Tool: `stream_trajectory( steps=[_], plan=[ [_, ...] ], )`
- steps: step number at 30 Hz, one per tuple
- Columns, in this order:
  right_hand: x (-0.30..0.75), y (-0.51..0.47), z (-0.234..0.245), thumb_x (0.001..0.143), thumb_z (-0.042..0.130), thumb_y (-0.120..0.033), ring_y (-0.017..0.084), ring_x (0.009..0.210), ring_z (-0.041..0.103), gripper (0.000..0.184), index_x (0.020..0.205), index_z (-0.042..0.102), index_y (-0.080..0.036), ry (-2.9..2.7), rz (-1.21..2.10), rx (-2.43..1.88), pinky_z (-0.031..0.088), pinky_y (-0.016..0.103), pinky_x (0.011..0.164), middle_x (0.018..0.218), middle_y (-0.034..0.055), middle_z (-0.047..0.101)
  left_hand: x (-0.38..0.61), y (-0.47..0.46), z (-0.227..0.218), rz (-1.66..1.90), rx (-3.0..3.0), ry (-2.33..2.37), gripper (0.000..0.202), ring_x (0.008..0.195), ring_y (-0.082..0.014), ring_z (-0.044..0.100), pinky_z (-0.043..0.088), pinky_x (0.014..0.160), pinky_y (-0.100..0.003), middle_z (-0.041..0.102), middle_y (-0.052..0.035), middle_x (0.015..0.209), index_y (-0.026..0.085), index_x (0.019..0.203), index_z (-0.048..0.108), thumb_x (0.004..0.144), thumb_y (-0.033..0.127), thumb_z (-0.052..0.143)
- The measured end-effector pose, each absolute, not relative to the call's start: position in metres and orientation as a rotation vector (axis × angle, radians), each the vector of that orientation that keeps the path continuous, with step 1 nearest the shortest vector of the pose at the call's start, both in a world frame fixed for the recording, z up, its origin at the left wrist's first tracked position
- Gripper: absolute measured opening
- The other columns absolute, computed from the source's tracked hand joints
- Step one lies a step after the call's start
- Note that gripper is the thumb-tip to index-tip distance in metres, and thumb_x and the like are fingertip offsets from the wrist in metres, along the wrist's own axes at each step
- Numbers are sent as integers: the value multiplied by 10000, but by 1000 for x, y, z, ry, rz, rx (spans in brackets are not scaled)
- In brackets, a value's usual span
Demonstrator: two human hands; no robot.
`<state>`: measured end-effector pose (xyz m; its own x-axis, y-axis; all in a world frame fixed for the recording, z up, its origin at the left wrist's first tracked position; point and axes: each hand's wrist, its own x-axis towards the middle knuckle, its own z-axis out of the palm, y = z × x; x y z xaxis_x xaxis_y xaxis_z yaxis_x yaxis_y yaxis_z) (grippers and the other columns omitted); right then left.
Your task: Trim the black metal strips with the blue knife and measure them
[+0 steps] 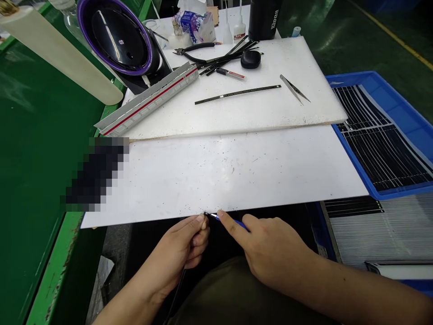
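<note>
My left hand (184, 250) is closed in a pinch on the end of a thin black strip (177, 289) that hangs down toward my lap, just below the front edge of the white board (219, 176). My right hand (270, 248) is closed round a small blue-handled tool (238, 223), index finger stretched along it, its metal tip touching the strip's end at my left fingertips. Both hands sit close together under the board's near edge.
On the rear white board (243, 108) lie a long black strip (237, 94), tweezers (293, 89), black pliers (194, 49), a bundle of black strips, a small black case (251, 59) and a metal ruler bar (149, 101). A blue tray (389, 131) of dark strips is at right. A purple-rimmed magnifier lamp (118, 38) stands back left.
</note>
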<state>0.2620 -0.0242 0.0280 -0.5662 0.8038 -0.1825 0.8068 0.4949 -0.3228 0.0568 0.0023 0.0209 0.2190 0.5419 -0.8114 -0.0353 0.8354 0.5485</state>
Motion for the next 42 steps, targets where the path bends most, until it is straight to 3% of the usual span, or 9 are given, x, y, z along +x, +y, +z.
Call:
stream_trajectory(
  steps=[6, 9, 12, 16, 23, 32, 42],
  plan=[
    [259, -29, 25, 767, 451, -72, 154, 464, 447, 771, 1518, 317, -182, 2679, -535, 1464, 154, 301, 410, 764, 32, 552, 51, 2, 22, 396, 433, 1254, 334, 460, -52, 184, 171, 387, -153, 306, 57, 593, 181, 714, 448, 879, 443, 573],
    [264, -32, 23, 813, 427, -60, 159, 515, 479, 765, 1541, 254, -216, 2667, -692, 1553, 256, 294, 441, 797, 26, 560, 47, -4, 29, 358, 501, 1252, 314, 440, -52, 229, 204, 379, -164, 365, 49, 595, 186, 769, 523, 874, 475, 586],
    [268, -32, 25, 856, 381, -36, 152, 597, 518, 758, 1556, 183, -248, 2633, -994, 1672, 370, 285, 529, 878, 28, 582, 46, -7, 35, 379, 570, 1308, 315, 443, -52, 263, 213, 389, -169, 423, 39, 620, 194, 934, 621, 864, 500, 593],
    [265, -27, 31, 893, 363, -64, 153, 674, 562, 683, 1535, 256, -268, 2594, -1121, 1699, 422, 301, 606, 1096, 67, 590, 48, 0, 34, 420, 480, 1309, 332, 485, -56, 254, 202, 412, -160, 405, 27, 620, 148, 906, 648, 866, 469, 572],
    [259, -23, 32, 895, 380, -116, 153, 588, 523, 641, 1523, 300, -218, 2679, -886, 1568, 353, 314, 514, 1083, 54, 610, 54, 4, 27, 361, 456, 1300, 313, 465, -59, 245, 189, 393, -156, 396, 41, 608, 184, 802, 558, 869, 489, 579],
    [264, -20, 31, 881, 400, -110, 137, 597, 520, 644, 1506, 337, -254, 2670, -962, 1573, 304, 314, 519, 1047, 5, 625, 56, 0, 24, 366, 488, 1325, 379, 442, -49, 180, 132, 374, -158, 309, 61, 568, 183, 719, 483, 869, 520, 571],
    [261, -25, 24, 832, 423, -94, 129, 526, 434, 704, 1519, 297, -186, 2756, -693, 1480, 230, 317, 448, 987, 31, 607, 57, 1, 25, 352, 478, 1326, 403, 435, -44, 177, 115, 368, -155, 311, 56, 566, 178, 681, 455, 856, 518, 582]
  ],
)
